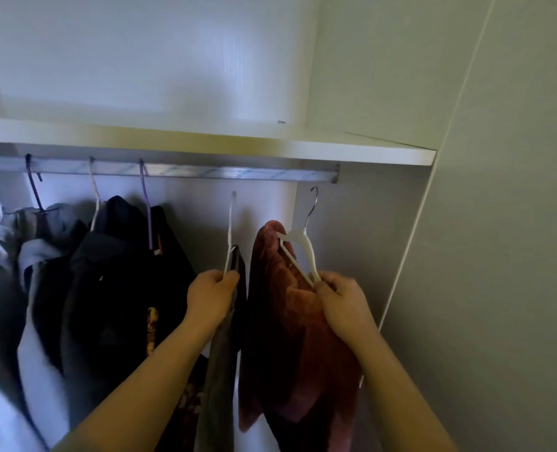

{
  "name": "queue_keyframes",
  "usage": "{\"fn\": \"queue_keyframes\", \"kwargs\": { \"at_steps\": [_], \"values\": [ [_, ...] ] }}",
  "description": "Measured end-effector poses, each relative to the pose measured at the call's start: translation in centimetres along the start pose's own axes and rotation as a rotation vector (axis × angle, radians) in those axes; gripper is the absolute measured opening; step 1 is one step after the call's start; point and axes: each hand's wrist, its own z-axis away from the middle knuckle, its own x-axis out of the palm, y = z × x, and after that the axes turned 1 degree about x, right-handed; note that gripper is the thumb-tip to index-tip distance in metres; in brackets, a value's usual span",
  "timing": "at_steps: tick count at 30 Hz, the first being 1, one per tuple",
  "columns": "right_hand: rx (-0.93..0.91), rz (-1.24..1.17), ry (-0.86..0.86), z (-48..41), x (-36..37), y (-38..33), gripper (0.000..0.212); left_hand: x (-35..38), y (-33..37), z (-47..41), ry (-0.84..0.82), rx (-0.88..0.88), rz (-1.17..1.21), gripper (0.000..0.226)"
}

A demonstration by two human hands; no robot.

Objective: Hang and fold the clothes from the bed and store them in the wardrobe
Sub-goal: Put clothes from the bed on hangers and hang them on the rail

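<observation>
I face the open wardrobe. My left hand (210, 293) grips a white hanger (230, 236) with a grey garment (220, 380) draped from it; its hook is just below the metal rail (225, 172). My right hand (342, 300) grips a second white hanger (298, 252) carrying a reddish-brown velvety garment (287, 347). That hanger's metal hook (313, 200) is also below the rail, near its right end. Neither hook touches the rail.
Several clothes hang at the left on the rail: a grey hoodie (39, 243) and dark garments (120, 282). A white shelf (205, 141) runs above the rail. The wardrobe's side wall (401, 239) and a door panel (505, 256) close in the right.
</observation>
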Motion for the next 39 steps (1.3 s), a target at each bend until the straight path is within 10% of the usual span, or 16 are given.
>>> {"fn": "queue_keyframes", "kwargs": {
  "at_steps": [39],
  "values": [
    [0.010, 0.032, -0.009, -6.6, 4.9, -0.7, 0.029, 0.7, -3.4, -11.7, 0.111, 0.097, -0.152, 0.026]
  ]
}}
